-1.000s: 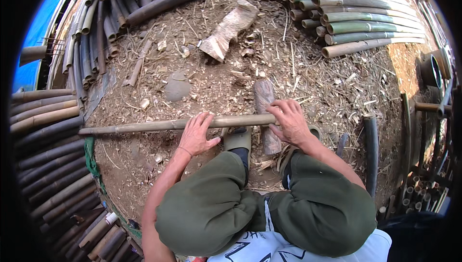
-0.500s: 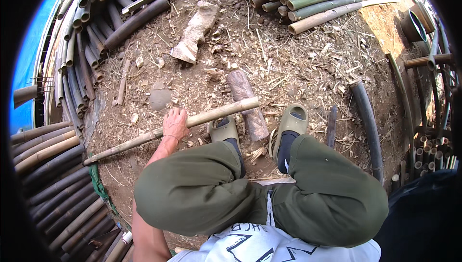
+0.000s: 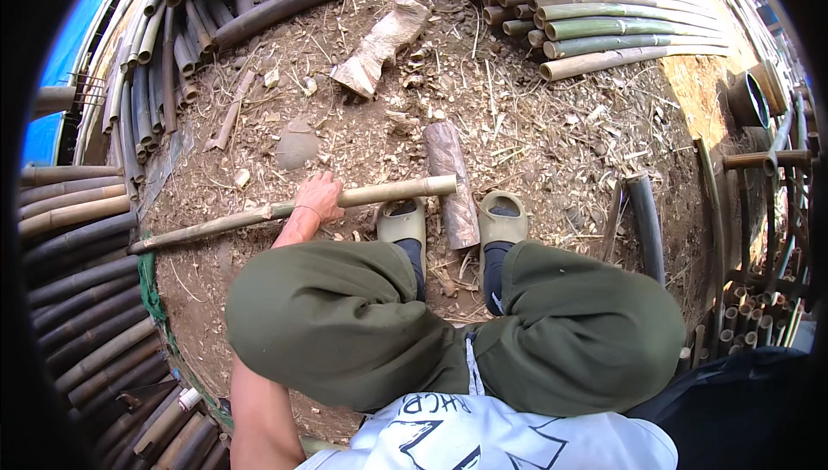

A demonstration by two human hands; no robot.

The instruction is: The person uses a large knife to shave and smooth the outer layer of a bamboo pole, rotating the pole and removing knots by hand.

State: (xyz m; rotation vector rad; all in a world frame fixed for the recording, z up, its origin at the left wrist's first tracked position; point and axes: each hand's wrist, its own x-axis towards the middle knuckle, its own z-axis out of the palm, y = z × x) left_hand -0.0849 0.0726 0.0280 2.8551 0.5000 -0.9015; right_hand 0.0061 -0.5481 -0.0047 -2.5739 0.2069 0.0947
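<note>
My left hand [image 3: 320, 197] is closed over a pale tan bamboo pole [image 3: 390, 191], with its back toward me. The pole lies slantwise in front of my knees. Its cut right end rests on or just over a short brown log [image 3: 447, 155] between my sandalled feet, and its thinner left end reaches the stacked dark poles. Beyond the left hand, a flat round stone [image 3: 297, 150] is set in the dirt. My right hand does not show.
Dark bamboo poles [image 3: 78, 297] are stacked at my left, more bamboo [image 3: 604, 28] at the far right. A pale split wood block [image 3: 384, 43] lies ahead on chip-strewn dirt. A grey bamboo length [image 3: 645, 228] lies to my right, near standing cut tubes [image 3: 750, 328].
My view has shifted a little, and my knees and feet have moved slightly. The left hand keeps its grip on the bamboo pole, whose right end sits slightly further left against the log.
</note>
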